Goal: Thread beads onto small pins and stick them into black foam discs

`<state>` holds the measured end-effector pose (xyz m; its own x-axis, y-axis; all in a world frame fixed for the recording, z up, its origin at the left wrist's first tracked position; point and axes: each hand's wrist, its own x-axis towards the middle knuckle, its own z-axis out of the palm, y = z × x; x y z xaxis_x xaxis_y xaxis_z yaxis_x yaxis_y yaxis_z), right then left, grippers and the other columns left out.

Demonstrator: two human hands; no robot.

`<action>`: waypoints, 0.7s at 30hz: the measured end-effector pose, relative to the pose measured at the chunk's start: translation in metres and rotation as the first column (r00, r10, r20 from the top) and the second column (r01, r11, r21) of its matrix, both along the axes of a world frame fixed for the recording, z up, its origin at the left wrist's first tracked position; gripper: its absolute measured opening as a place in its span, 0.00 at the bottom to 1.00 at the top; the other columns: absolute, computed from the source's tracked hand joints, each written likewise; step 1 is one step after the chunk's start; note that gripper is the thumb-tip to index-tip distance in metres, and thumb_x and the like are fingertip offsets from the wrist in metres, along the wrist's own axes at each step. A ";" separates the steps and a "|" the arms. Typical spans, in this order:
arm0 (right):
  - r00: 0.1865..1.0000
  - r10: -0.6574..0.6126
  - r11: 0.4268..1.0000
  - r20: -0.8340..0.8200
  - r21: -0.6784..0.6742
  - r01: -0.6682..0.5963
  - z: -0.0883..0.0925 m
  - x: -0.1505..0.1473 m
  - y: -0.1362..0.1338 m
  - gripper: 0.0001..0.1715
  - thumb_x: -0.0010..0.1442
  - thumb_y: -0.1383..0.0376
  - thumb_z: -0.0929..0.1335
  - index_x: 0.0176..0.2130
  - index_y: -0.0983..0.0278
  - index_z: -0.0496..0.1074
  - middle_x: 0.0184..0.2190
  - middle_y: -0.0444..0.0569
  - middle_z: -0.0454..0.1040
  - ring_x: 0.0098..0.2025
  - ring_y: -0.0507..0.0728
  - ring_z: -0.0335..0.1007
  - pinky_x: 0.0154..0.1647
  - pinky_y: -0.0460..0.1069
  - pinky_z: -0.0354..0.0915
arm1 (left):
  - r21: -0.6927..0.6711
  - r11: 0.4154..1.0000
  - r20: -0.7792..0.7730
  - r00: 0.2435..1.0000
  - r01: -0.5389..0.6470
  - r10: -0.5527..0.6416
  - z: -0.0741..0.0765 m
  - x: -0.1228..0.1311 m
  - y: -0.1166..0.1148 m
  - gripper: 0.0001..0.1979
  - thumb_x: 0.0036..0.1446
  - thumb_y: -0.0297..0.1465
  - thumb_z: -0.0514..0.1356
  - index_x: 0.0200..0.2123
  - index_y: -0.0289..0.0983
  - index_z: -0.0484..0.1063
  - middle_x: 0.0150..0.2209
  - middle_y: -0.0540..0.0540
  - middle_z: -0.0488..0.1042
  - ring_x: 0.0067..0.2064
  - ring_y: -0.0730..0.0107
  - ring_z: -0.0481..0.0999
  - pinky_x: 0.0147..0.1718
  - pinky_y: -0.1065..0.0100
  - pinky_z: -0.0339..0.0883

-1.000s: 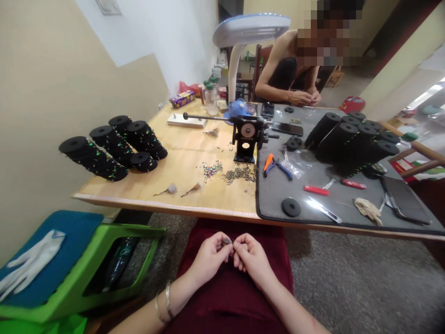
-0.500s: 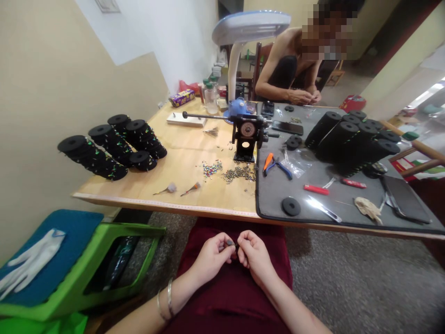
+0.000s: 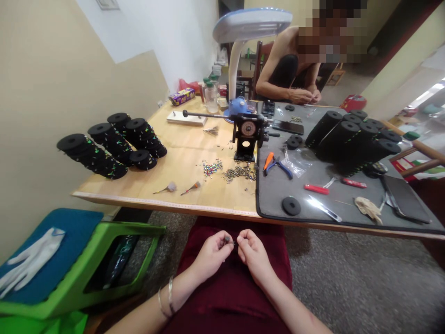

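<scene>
Left hand [image 3: 212, 254] pinches a small dark piece [image 3: 227, 239] above a maroon lap [image 3: 239, 297]. Right hand [image 3: 255, 255], pinched together, hovers just beside.

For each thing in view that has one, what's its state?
Left hand, pinching a small dark piece
Right hand, pinched shut; hold unclear
Black spools, mostly stacked
Brassy pieces, heaped loosely
Phone, screen dark
White glove, lying spread
Clear jar, capped
Desk lamp, upright; lit or not unclear

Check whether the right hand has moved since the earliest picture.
Yes, slightly to the right: the fingertips of the right hand sit closer to the near-left corner of the grey mat, with a narrow gap from the left hand.
</scene>
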<state>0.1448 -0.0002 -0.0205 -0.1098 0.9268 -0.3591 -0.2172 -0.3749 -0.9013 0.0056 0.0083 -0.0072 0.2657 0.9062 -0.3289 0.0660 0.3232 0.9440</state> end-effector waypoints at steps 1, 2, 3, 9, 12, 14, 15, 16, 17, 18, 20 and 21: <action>1.000 0.010 1.000 -0.004 0.004 -0.010 0.000 0.000 0.000 0.17 0.55 0.52 0.66 0.30 0.61 0.59 0.11 0.31 0.55 0.14 0.46 0.43 0.17 0.43 0.40 | 0.022 1.000 -0.017 1.000 0.000 0.000 0.000 0.000 0.000 0.04 0.49 0.30 0.58 0.26 0.36 0.65 0.21 0.55 0.63 0.23 0.75 0.60 0.24 0.72 0.56; 1.000 0.021 1.000 -0.009 0.007 -0.021 0.000 0.000 0.000 0.17 0.55 0.53 0.66 0.30 0.61 0.59 0.11 0.32 0.55 0.14 0.46 0.44 0.17 0.43 0.41 | 0.046 0.999 -0.030 1.000 0.000 0.002 0.000 0.000 0.001 0.05 0.50 0.31 0.58 0.26 0.36 0.66 0.22 0.54 0.64 0.25 0.75 0.61 0.26 0.72 0.57; 0.999 0.034 0.999 -0.016 0.011 -0.033 0.000 -0.001 0.000 0.17 0.55 0.53 0.66 0.30 0.62 0.59 0.11 0.32 0.55 0.14 0.46 0.44 0.17 0.43 0.41 | 0.068 0.998 -0.041 0.999 -0.002 0.004 0.000 0.000 0.001 0.05 0.50 0.31 0.59 0.25 0.36 0.66 0.23 0.53 0.64 0.26 0.74 0.62 0.27 0.71 0.58; 0.994 0.062 0.998 -0.088 0.000 -0.062 0.003 0.001 0.000 0.17 0.54 0.53 0.67 0.30 0.62 0.59 0.12 0.32 0.55 0.16 0.46 0.42 0.18 0.43 0.40 | 0.092 0.996 -0.094 0.996 0.011 -0.002 0.006 0.000 0.003 0.06 0.51 0.32 0.59 0.26 0.35 0.70 0.23 0.51 0.67 0.27 0.72 0.63 0.29 0.70 0.58; 0.991 0.064 0.997 -0.115 -0.043 -0.069 0.003 0.004 0.000 0.20 0.52 0.51 0.68 0.30 0.61 0.59 0.13 0.32 0.53 0.16 0.46 0.41 0.18 0.43 0.38 | 0.103 0.995 -0.088 0.996 0.007 0.002 0.009 -0.001 0.002 0.06 0.51 0.32 0.60 0.27 0.35 0.71 0.22 0.52 0.67 0.25 0.73 0.63 0.28 0.70 0.58; 0.989 0.094 0.992 -0.110 -0.069 -0.103 0.002 0.005 0.000 0.20 0.52 0.50 0.68 0.30 0.61 0.60 0.14 0.32 0.51 0.16 0.46 0.40 0.18 0.44 0.37 | 0.086 0.996 -0.062 0.998 -0.012 0.017 0.009 -0.002 0.002 0.06 0.51 0.33 0.60 0.30 0.35 0.70 0.24 0.52 0.66 0.25 0.74 0.62 0.27 0.71 0.58; 0.989 0.118 0.989 -0.092 -0.073 -0.125 0.002 0.006 0.000 0.19 0.51 0.51 0.68 0.29 0.62 0.61 0.14 0.32 0.50 0.16 0.46 0.39 0.18 0.44 0.37 | 0.070 0.997 -0.044 0.999 -0.024 0.027 0.008 -0.003 0.002 0.06 0.52 0.33 0.60 0.32 0.36 0.70 0.25 0.53 0.66 0.25 0.74 0.62 0.26 0.72 0.58; 0.988 0.142 0.987 -0.059 -0.067 -0.146 0.001 0.006 0.000 0.18 0.51 0.52 0.69 0.29 0.62 0.62 0.14 0.33 0.50 0.17 0.46 0.39 0.18 0.44 0.38 | 0.053 0.998 -0.024 0.999 -0.035 0.036 0.007 -0.003 0.002 0.07 0.52 0.33 0.59 0.34 0.36 0.69 0.25 0.53 0.66 0.25 0.75 0.62 0.25 0.72 0.58; 0.987 0.160 0.985 -0.016 -0.054 -0.161 0.001 0.006 0.000 0.17 0.51 0.53 0.69 0.27 0.63 0.63 0.14 0.33 0.51 0.17 0.46 0.40 0.19 0.44 0.39 | 0.038 0.998 -0.006 0.999 -0.046 0.046 0.006 -0.004 0.002 0.07 0.52 0.33 0.59 0.35 0.36 0.69 0.25 0.53 0.65 0.25 0.75 0.62 0.25 0.73 0.58; 0.984 0.175 0.984 0.030 -0.035 -0.174 0.000 0.006 0.001 0.15 0.51 0.55 0.69 0.26 0.63 0.63 0.15 0.34 0.52 0.18 0.46 0.41 0.19 0.44 0.40 | 0.028 0.998 0.008 0.998 -0.059 0.058 0.006 -0.004 0.001 0.07 0.53 0.33 0.59 0.35 0.37 0.68 0.25 0.54 0.64 0.24 0.75 0.62 0.24 0.73 0.58; 0.978 0.183 0.983 0.100 0.002 -0.184 -0.001 0.006 0.001 0.12 0.49 0.60 0.69 0.23 0.63 0.63 0.16 0.36 0.56 0.19 0.47 0.44 0.20 0.44 0.43 | 0.035 0.996 0.015 0.996 -0.085 0.085 0.004 -0.003 0.001 0.07 0.53 0.33 0.58 0.35 0.37 0.67 0.24 0.55 0.63 0.24 0.75 0.62 0.24 0.73 0.58; 0.976 0.180 0.983 0.122 0.015 -0.183 -0.001 0.005 0.001 0.10 0.48 0.62 0.68 0.22 0.63 0.63 0.16 0.37 0.57 0.19 0.47 0.45 0.21 0.44 0.44 | 0.050 0.994 0.008 0.995 -0.099 0.099 0.004 -0.002 0.001 0.06 0.53 0.32 0.58 0.35 0.37 0.66 0.24 0.55 0.63 0.24 0.75 0.62 0.24 0.73 0.58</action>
